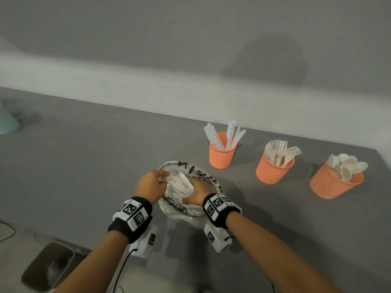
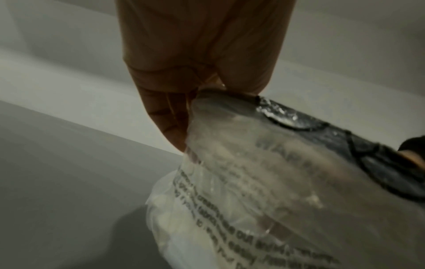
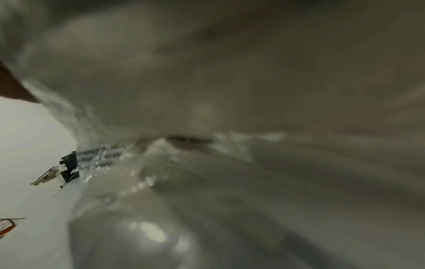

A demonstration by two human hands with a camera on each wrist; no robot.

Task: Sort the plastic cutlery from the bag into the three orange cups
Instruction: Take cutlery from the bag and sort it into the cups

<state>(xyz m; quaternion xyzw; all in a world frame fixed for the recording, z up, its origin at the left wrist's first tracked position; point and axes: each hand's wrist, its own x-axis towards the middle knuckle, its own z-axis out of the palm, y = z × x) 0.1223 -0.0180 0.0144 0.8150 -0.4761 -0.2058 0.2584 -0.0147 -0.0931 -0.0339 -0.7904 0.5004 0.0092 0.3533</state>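
A clear plastic bag (image 1: pixel 197 170) with black print lies on the grey counter (image 1: pixel 84 166). My left hand (image 1: pixel 161 177) pinches its left rim; in the left wrist view my left hand (image 2: pixel 195 102) holds the bag's (image 2: pixel 253 182) edge between thumb and fingers. My right hand (image 1: pixel 191 188) is inside the bag, curled round a bunch of white forks (image 1: pixel 179 183). To the right stand three orange cups: one with knives (image 1: pixel 222 155), one with forks (image 1: pixel 273 172), one with spoons (image 1: pixel 334 185). In the right wrist view the blurred bag (image 3: pixel 230 145) fills the picture and hides the fingers.
A pale teal object (image 1: pixel 7 121) sits at the far left of the counter. A grey wall (image 1: pixel 190 49) runs along the back. A dark recessed basin (image 1: pixel 48 265) and cables lie at the lower left. The counter's right edge passes near the spoon cup.
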